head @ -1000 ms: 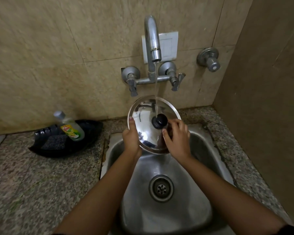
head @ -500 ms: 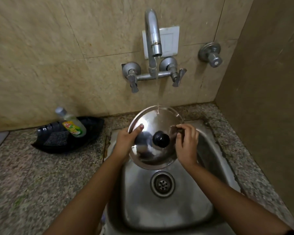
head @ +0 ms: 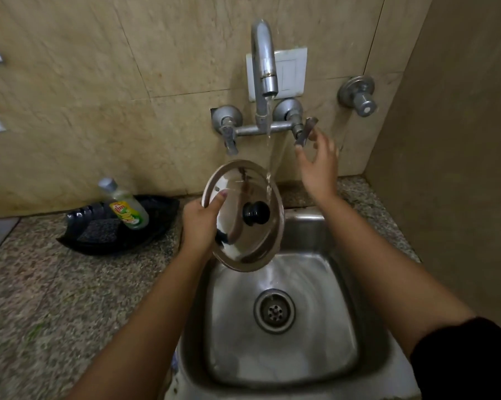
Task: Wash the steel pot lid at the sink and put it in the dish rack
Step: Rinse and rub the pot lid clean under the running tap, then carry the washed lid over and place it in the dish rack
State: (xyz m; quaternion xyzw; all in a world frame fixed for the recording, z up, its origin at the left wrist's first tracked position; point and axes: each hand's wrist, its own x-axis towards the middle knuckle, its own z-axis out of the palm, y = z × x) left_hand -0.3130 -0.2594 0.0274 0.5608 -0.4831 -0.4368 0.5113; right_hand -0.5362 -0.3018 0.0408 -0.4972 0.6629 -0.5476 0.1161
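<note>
The round steel pot lid (head: 252,241) with a black knob is tilted over the back left of the steel sink (head: 344,284). My left hand (head: 200,223) grips the lid by its left rim, thumb on top. Water runs from the faucet (head: 263,62) and streams past the lid's right edge into the basin. My right hand (head: 318,163) is off the lid, raised with fingers spread just below the right tap lever (head: 304,130), holding nothing. No dish rack is in view.
A black tray (head: 99,235) on the granite counter (head: 55,298) left of the sink holds a dish soap bottle (head: 125,206) and a dark scrubber. A second valve (head: 359,95) sticks out of the wall at right. A side wall closes off the right.
My right hand has let go of the lid and risen to the right tap lever. The left hand alone now holds the lid, tilted more to the left.
</note>
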